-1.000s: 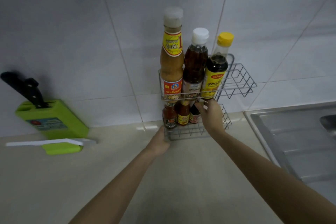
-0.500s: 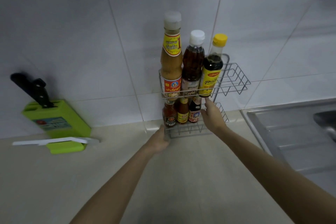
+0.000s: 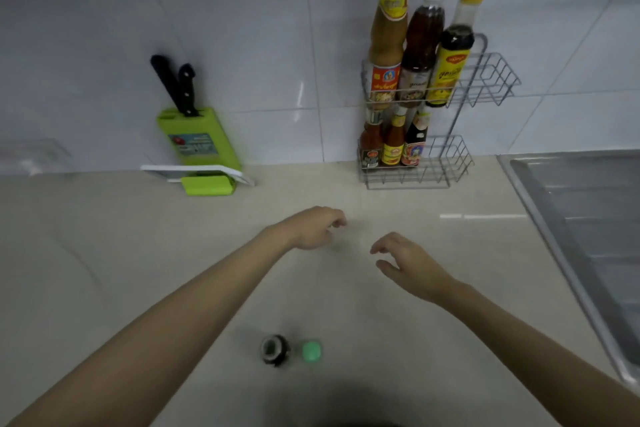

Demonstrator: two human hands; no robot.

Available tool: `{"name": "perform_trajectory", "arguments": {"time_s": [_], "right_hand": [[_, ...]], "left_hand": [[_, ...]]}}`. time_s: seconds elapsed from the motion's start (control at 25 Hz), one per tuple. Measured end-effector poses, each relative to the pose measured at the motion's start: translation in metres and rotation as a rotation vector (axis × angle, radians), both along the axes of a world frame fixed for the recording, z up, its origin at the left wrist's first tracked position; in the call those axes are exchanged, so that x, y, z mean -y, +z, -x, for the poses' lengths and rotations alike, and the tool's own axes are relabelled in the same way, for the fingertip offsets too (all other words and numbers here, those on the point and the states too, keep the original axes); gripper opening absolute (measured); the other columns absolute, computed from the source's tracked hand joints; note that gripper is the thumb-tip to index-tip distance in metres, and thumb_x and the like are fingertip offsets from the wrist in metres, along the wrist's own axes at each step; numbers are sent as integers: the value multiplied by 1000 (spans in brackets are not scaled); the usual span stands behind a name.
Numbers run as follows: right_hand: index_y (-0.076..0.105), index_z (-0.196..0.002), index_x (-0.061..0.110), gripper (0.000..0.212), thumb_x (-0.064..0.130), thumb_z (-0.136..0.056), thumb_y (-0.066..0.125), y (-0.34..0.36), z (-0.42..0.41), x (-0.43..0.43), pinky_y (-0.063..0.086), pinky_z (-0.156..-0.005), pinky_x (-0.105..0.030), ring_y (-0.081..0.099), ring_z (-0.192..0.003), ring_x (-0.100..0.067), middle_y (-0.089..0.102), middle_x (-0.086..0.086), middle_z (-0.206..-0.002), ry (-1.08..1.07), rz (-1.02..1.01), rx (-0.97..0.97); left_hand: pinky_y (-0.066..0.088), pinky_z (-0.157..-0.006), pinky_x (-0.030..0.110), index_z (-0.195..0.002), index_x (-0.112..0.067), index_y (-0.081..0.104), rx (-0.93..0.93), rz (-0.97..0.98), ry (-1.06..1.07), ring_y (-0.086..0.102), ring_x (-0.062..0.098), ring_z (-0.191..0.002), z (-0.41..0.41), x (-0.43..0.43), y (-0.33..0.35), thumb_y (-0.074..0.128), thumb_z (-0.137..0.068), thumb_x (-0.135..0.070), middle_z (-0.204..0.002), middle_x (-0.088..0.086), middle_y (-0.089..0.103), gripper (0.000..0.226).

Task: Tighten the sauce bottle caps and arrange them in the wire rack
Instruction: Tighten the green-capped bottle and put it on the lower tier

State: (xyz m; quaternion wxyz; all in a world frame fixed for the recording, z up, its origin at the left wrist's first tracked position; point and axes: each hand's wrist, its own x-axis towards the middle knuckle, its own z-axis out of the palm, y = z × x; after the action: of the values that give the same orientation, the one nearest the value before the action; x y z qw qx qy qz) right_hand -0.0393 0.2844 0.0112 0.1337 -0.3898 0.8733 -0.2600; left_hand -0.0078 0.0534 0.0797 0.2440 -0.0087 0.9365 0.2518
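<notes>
A two-tier wire rack (image 3: 485, 80) stands against the tiled wall. Its upper shelf holds three tall bottles: a tan sauce bottle (image 3: 388, 31), a brown one with a white cap (image 3: 422, 42) and a dark one with a yellow cap (image 3: 452, 55). Three small bottles (image 3: 393, 142) stand on the lower shelf. My left hand (image 3: 311, 229) and my right hand (image 3: 408, 263) hover over the counter in front of the rack, both empty with loosely curled fingers. Near the front edge an open dark bottle (image 3: 275, 349) is seen from above, a green cap (image 3: 311, 351) beside it.
A green knife block (image 3: 199, 146) with two black-handled knives leans on the wall at the left, a white strip at its foot. A steel sink (image 3: 588, 218) fills the right side. The beige counter (image 3: 104, 253) stretches out to the left.
Both hands have let go of the rack and pulled back over the counter. The view has dropped and backed away, bringing the open bottle and green cap into sight.
</notes>
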Motion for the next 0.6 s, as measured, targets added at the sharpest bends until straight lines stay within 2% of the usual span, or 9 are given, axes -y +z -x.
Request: {"name": "perform_trajectory", "arguments": {"time_s": [0.12, 0.2, 0.28, 0.36, 0.44, 0.52, 0.6], "right_hand": [[59, -112, 12, 23, 20, -91, 55, -21, -60, 10, 45, -91, -31, 57, -103, -22, 58, -6, -111, 166, -59, 87], [56, -116, 12, 28, 22, -89, 56, -32, -92, 21, 44, -93, -37, 54, -107, -25, 57, -8, -114, 244, -109, 119], [51, -123, 13, 39, 24, -86, 58, -40, -115, 34, 43, -95, -38, 52, -111, -26, 53, -8, -121, 322, -164, 111], [43, -132, 17, 55, 27, -82, 62, -44, -127, 47, 41, -95, -36, 49, -115, -27, 49, -8, -127, 360, -221, 81], [37, -138, 20, 65, 28, -79, 65, -45, -134, 58, 41, -95, -37, 48, -115, -29, 46, -9, -129, 365, -264, 44], [37, -137, 21, 65, 32, -80, 67, -48, -140, 67, 42, -95, -38, 47, -115, -29, 46, -9, -128, 354, -301, 23], [41, -133, 17, 57, 31, -83, 65, -53, -147, 73, 42, -94, -38, 47, -116, -29, 46, -11, -126, 320, -331, 11]], "left_hand": [[40, -93, 22, -133, -4, 50, -29, 11, 88, 54, 26, -122, -65, 28, -16, 47, -84, 10, -135, 15, 55, 51], [41, -101, 28, -137, -11, 47, -27, 86, 111, 50, 26, -126, -112, 37, -32, 42, -81, 14, -137, 12, 51, 61], [39, -104, 32, -141, -18, 41, -9, 113, 79, 46, 25, -129, -156, 34, -49, 40, -79, 15, -139, 8, 45, 69], [37, -104, 28, -143, -18, 36, 53, 37, 88, 43, 24, -132, -193, 28, -63, 42, -77, 15, -141, 7, 41, 74], [32, -104, 19, -146, -16, 31, 91, -61, 161, 37, 21, -135, -221, 30, -79, 49, -75, 12, -144, 6, 36, 79], [26, -106, 12, -148, -15, 26, 62, -175, 243, 31, 17, -139, -238, 31, -94, 63, -71, 1, -147, 4, 31, 88], [32, -110, 19, -141, -27, 33, -28, -319, 341, 37, 14, -135, -244, 25, -106, 76, -65, -17, -140, -4, 37, 88]]}}
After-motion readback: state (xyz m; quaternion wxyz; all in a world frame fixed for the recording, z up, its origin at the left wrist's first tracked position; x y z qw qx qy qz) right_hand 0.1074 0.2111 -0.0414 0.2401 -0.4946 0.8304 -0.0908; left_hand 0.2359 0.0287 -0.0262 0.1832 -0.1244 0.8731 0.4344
